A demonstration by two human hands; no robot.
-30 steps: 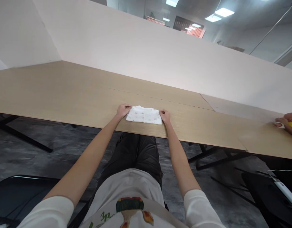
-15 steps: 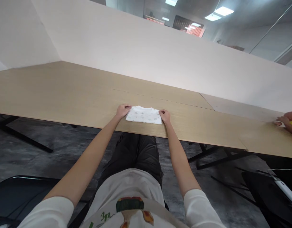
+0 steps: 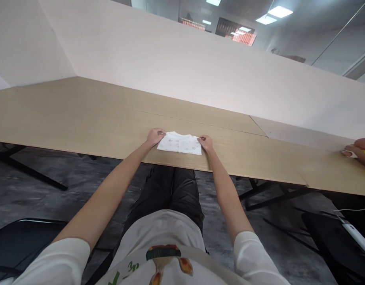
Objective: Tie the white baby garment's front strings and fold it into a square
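A small white baby garment (image 3: 179, 144) with a faint print lies folded into a flat, wide bundle near the table's front edge. Its rounded neckline faces away from me, and a vertical line runs down its middle. My left hand (image 3: 155, 136) pinches the upper left corner between thumb and fingers. At the upper right corner, my right hand (image 3: 206, 142) is closed on the fabric in the same way. The lower edge of the garment rests on the wood.
The long wooden table (image 3: 81, 114) runs against a white partition (image 3: 158, 55). A black chair (image 3: 28, 237) stands at lower left. At far right, another person's hand (image 3: 353, 150) is beside a reddish-brown and yellow object. A white power strip (image 3: 357, 237) lies at lower right.
Both hands have shifted very slightly inward at the garment's upper corners, keeping hold of it. The garment stays in nearly the same place.
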